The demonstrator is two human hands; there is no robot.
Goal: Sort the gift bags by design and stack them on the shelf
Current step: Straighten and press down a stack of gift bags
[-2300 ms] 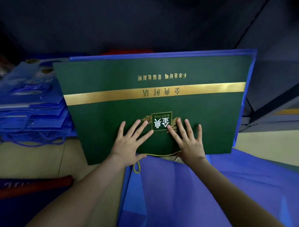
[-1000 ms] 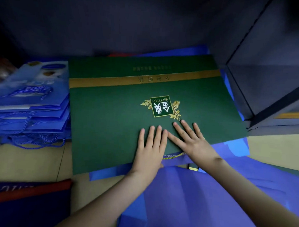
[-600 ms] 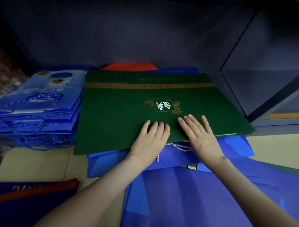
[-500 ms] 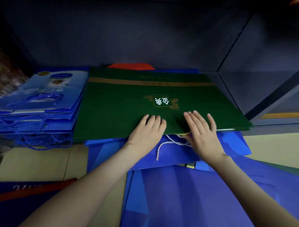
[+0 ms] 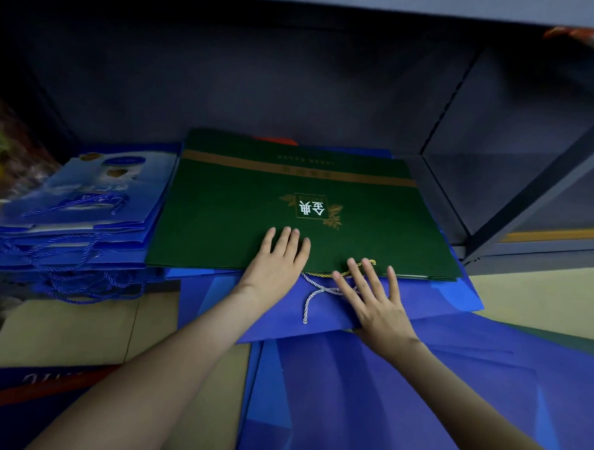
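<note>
The green gift bag point(image 5: 256, 196) lies flat on top of a pile in the dark grey shelf point(image 5: 439, 204), its gold band towards the back wall and its white-and-gold emblem facing up near the middle. The left hand point(image 5: 277, 261) rests flat on the bag's near edge just below the emblem, with the fingers straight and close together and nothing in its grasp. The right hand point(image 5: 377, 303) is spread wide, fingers straight and apart. Its palm lies over the blue bag point(image 5: 432, 298) that sticks out from under the green one, and its fingertips reach the green bag's near edge beside the gold cord handle point(image 5: 372, 262); it holds nothing either. A white twisted cord point(image 5: 311, 293) loops over the blue bag between the two hands. A sliver of a red bag point(image 5: 279, 140) shows behind the green bag's far edge. To the left, just beside the pile, stands a stack of light blue bags point(image 5: 85, 215) with blue rope handles hanging off its front. Nearer the camera, a large blue bag with white characters point(image 5: 383, 398) lies flat under the right forearm, and a navy bag with a red stripe point(image 5: 25, 413) lies at lower left on a tan surface point(image 5: 80, 331). A grey shelf upright point(image 5: 545, 188) slants at the right.
</note>
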